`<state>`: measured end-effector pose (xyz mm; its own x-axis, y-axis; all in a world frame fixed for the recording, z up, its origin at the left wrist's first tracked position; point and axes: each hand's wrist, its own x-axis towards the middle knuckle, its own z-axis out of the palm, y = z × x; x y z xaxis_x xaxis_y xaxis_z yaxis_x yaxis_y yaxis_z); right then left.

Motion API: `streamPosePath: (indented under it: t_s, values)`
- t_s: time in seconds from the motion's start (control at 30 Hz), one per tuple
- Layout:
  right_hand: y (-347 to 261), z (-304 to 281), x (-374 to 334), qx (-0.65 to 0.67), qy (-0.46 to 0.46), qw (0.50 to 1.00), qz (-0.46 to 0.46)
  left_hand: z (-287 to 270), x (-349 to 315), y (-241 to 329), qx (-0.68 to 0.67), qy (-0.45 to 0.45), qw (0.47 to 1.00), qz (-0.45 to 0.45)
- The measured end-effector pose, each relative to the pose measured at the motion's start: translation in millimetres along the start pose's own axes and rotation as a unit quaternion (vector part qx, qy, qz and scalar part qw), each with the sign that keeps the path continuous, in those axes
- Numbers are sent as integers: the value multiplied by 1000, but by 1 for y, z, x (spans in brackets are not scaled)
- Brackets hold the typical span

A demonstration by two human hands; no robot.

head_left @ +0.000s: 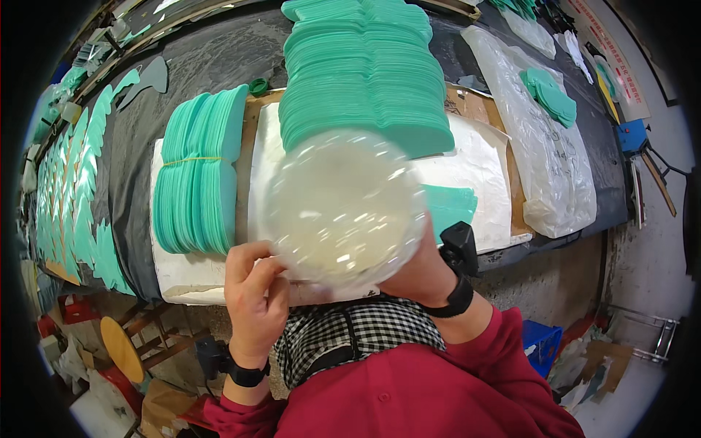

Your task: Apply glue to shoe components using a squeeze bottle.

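Note:
A round, see-through plastic container (343, 208) with a ridged rim is held up close to the view, blurred by motion. Whitish matter or glare shows across its face. Around its right side goes my right hand (420, 270), closed on it, the fingers mostly hidden behind. My left hand (255, 288) is closed with curled fingers at the container's lower left edge; whether it pinches anything there is hidden. Beyond lies a long stack of green, curved-edge sheets (365, 95). Left of it, a green bundle (197, 171) is tied with a thin yellowish band.
White paper (475, 171) covers a board on the dark-topped table (234, 51). A flat green piece (453, 204) lies behind the container. At right is a clear plastic bag (548, 160) with green pieces on it. More green pieces (80, 197) spread at far left, near a round wooden stool (122, 349).

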<state>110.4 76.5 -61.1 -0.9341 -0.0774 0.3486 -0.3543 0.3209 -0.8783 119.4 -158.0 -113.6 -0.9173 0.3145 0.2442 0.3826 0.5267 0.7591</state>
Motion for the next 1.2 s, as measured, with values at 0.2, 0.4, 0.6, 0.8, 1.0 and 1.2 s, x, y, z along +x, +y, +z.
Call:
streamPosePath:
  t_s: [0.2, 0.4, 0.6, 0.8, 1.0, 1.2]
  values:
    - [2, -24, -18, 62, -68, 996, -9, 10, 2, 5, 60, -15, 998, 27]
    - [9, -94, -70, 83, 236, 963, 99, 32, 17, 14, 124, -67, 984, 108]
    - [13, -114, -88, 81, 366, 925, 60, 35, 14, 12, 109, -74, 986, 101]
    - [-3, -61, -49, 133, 234, 952, 147, 32, 11, 8, 83, -61, 989, 107]
    - [-2, -1, -21, -21, 73, 995, 70, 17, -3, 5, 54, -19, 998, 39]
    - [-16, 18, -6, 67, -8, 997, -37, 13, -20, -9, 1, 12, 1000, -19]
